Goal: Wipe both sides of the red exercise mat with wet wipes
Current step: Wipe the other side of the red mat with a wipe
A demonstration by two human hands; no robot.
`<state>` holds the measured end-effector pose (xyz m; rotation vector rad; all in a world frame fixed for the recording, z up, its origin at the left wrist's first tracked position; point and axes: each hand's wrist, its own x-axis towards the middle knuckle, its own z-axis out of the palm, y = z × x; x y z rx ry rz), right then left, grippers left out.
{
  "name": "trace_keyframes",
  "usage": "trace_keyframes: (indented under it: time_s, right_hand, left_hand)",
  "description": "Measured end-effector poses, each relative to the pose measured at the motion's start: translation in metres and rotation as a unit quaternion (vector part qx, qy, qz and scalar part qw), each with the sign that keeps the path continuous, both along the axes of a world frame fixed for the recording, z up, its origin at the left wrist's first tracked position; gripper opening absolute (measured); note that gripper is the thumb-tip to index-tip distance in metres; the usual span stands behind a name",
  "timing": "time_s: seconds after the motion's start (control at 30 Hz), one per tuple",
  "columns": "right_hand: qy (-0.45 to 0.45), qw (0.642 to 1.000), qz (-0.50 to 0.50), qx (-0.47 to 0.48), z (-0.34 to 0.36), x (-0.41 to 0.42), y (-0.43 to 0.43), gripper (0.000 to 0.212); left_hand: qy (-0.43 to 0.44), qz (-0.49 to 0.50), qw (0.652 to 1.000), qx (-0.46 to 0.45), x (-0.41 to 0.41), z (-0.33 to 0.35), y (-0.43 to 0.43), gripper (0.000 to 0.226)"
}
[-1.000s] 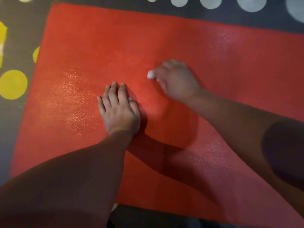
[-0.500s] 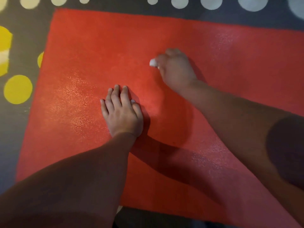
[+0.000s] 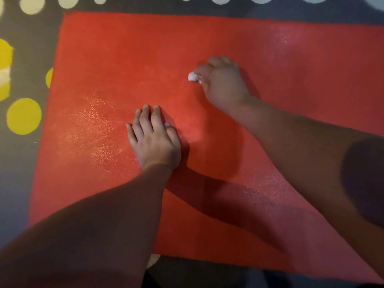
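Note:
The red exercise mat [image 3: 128,59] lies flat on the floor and fills most of the view. My right hand [image 3: 223,84] grips a small bunched white wet wipe [image 3: 192,76] and holds it down on the mat near its middle; only a white tip of the wipe shows past the fingers. My left hand [image 3: 153,140] rests flat on the mat with its fingers straight, closer to me and to the left of the right hand. A small white bit shows between its thumb and forefinger; I cannot tell what it is. Damp shiny patches show on the mat left of my left hand.
A dark grey rug [image 3: 22,175] with yellow dots [image 3: 24,116] on the left and pale dots [image 3: 32,5] along the far edge lies under the mat. The mat's left edge, far edge and near edge are in view.
My right hand slid the wipe away from me across the mat, then drifted slightly back. My left hand stayed flat in place.

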<state>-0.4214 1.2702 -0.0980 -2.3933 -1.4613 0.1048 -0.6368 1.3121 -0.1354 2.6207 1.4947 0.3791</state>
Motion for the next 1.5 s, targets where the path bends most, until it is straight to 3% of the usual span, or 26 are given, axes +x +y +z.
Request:
trace_keyframes:
  time_s: [0.07,0.27,0.43,0.5,0.63,0.7,0.87,0.97,1.03,1.1,1.17,1.23,1.3,1.5]
  right_hand:
    - [0.011,1.0,-0.005,-0.009,-0.001,-0.01,0.009,0.028]
    - [0.05,0.982,0.18,-0.017,-0.001,-0.065,-0.067,0.032]
    - [0.032,0.94,0.336,-0.059,0.011,-0.061,-0.117,0.028]
    - [-0.013,0.949,0.309,-0.061,0.006,-0.043,-0.103,0.028]
    - [-0.017,0.998,0.06,-0.01,-0.002,-0.021,-0.078,0.026]
    - [-0.005,1.0,0.024,0.001,-0.003,-0.035,-0.078,0.023]
    - [0.023,0.987,0.159,-0.012,0.002,-0.093,-0.125,0.026]
    - [0.025,0.945,0.322,-0.06,0.011,-0.113,-0.169,0.03]
    - [0.003,0.927,0.364,-0.089,0.015,-0.102,-0.176,0.029]
    - [-0.022,0.954,0.287,-0.081,0.01,-0.08,-0.166,0.029]
    - [-0.029,0.991,0.119,-0.054,0.004,-0.059,-0.152,0.029]
    - [-0.016,0.999,-0.004,-0.04,-0.002,-0.06,-0.145,0.026]
    - [-0.006,0.999,-0.005,-0.034,-0.002,-0.089,-0.147,0.024]
    - [0.082,0.982,0.162,-0.055,0.014,-0.196,-0.22,0.032]
  left_hand:
    - [0.001,-0.001,1.0,0.005,-0.001,-0.001,0.001,0.052]
    - [-0.007,-0.005,1.0,-0.002,-0.002,-0.002,0.001,0.053]
    - [-0.003,-0.004,1.0,-0.002,-0.001,0.0,0.001,0.052]
    - [0.001,-0.007,1.0,0.003,-0.002,0.0,0.002,0.052]
    - [0.004,-0.005,1.0,0.002,-0.002,0.0,0.001,0.051]
    - [0.002,-0.003,1.0,-0.004,-0.002,0.0,0.001,0.051]
    - [0.011,0.003,1.0,-0.023,-0.001,0.007,0.0,0.052]
    - [0.012,0.003,0.999,-0.044,-0.001,0.011,0.0,0.052]
    - [0.012,-0.004,0.997,-0.07,-0.002,0.013,0.0,0.053]
    - [0.016,-0.012,0.994,-0.108,-0.003,0.019,0.002,0.053]
    - [0.026,-0.029,0.988,-0.151,-0.008,0.027,0.004,0.053]
    - [0.044,-0.062,0.984,-0.159,-0.021,0.036,-0.003,0.051]
    - [0.065,-0.094,0.98,-0.16,-0.039,0.043,-0.018,0.049]
    - [0.159,-0.101,0.951,-0.246,-0.077,0.078,-0.071,0.058]
